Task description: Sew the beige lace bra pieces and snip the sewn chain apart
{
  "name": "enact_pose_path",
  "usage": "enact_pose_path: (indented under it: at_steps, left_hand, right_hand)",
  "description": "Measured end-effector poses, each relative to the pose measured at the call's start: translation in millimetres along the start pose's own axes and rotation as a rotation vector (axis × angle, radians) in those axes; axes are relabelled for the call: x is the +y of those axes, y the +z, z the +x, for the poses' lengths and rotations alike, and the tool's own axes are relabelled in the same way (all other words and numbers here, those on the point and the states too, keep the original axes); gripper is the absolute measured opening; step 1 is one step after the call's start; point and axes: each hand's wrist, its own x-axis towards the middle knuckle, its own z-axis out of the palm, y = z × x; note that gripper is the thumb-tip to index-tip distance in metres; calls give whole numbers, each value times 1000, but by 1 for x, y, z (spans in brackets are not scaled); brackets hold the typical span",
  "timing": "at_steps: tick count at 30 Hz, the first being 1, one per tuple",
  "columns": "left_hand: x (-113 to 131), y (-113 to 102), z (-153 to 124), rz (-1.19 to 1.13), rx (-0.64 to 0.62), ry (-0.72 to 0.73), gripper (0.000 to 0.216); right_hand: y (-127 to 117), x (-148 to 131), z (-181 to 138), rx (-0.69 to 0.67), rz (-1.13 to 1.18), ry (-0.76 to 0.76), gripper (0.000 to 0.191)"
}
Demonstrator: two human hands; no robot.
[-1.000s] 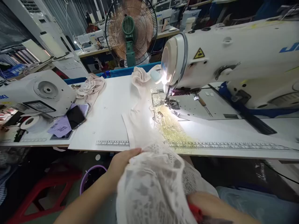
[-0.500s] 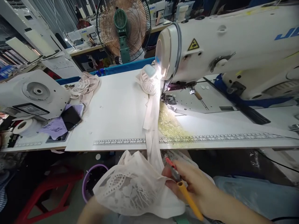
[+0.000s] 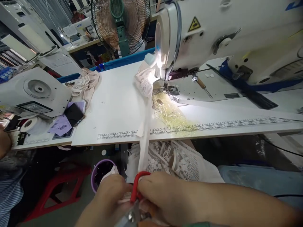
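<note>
My right hand (image 3: 163, 192), low in the middle, is closed round a pair of scissors (image 3: 131, 216) with a red handle loop; the grey blades point down and left. Beside it my left hand (image 3: 107, 195) is closed, pinching pale cream fabric (image 3: 112, 171) that shows above its knuckles; the fingertips of both hands are hidden. A cream fabric strip (image 3: 145, 142) hangs from the sewing machine (image 3: 201, 41) over the table edge to the hands. Behind them, below the edge, lies cream lace fabric (image 3: 187, 160). A lace cup piece (image 3: 144, 80) sits by the lit needle area.
A white table (image 3: 118, 107) carries a printed ruler scale and yellowish thread scraps (image 3: 170, 113). A screwdriver (image 3: 204, 87) lies right of the needle. To the left are a phone (image 3: 74, 115) and another machine (image 3: 35, 93). A purple bin (image 3: 93, 179) and red stool (image 3: 59, 192) stand below; another person's hand (image 3: 4, 143) shows far left.
My hands have come together lower down, and the scissors have turned, blades now down-left. The lace cup piece left my lap view. The camera view has tilted downward.
</note>
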Motion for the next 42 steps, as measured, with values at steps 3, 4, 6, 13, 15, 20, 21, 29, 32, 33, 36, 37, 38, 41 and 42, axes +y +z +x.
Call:
enact_pose_path:
  at_steps: [3,4,6,13,15,20,21,29,32,33,36,37,38,41,42]
  left_hand:
    - [-6,-6,-15,-267,-79,-70,28]
    - [-8,-9,-18,-344,-83,-114,29]
    - [-13,-13,-23,-463,-74,-229,32]
    - [-39,-3,-19,-645,-131,-441,40]
    - [-44,-1,-13,-551,-173,-440,38]
    - [-33,4,22,-231,-164,-288,13]
    - [-27,6,31,-229,-108,-199,14]
    - [2,31,78,-370,175,-35,5]
    - [1,34,77,-434,164,-172,3]
    - [1,35,76,-461,169,-213,3]
    - [3,37,74,-480,189,-293,11]
    - [3,37,74,-473,197,-310,11]
    - [4,38,74,-479,202,-331,9]
    - [3,39,75,-674,208,-437,11]
    - [2,40,75,-777,204,-472,14]
  right_hand:
    - [-21,1,-17,-135,57,177,13]
    - [-26,6,-24,-115,81,210,14]
    - [-33,20,-34,-41,111,256,15]
    - [-49,53,-30,27,-33,415,4]
    - [-54,54,-25,24,-66,445,5]
    - [-61,47,-19,-10,-64,406,10]
    - [-62,45,-18,-16,-61,398,13]
    - [-72,50,-13,-37,-52,363,17]
    - [-74,53,-11,-43,-24,336,15]
    - [-74,54,-9,-42,-7,324,15]
    - [-76,54,-6,-59,40,289,12]
    - [-76,53,-4,-69,33,282,11]
    - [-77,53,-3,-78,14,276,10]
    - [-79,51,-1,-78,-59,268,10]
    - [-80,51,-1,-76,-60,263,9]
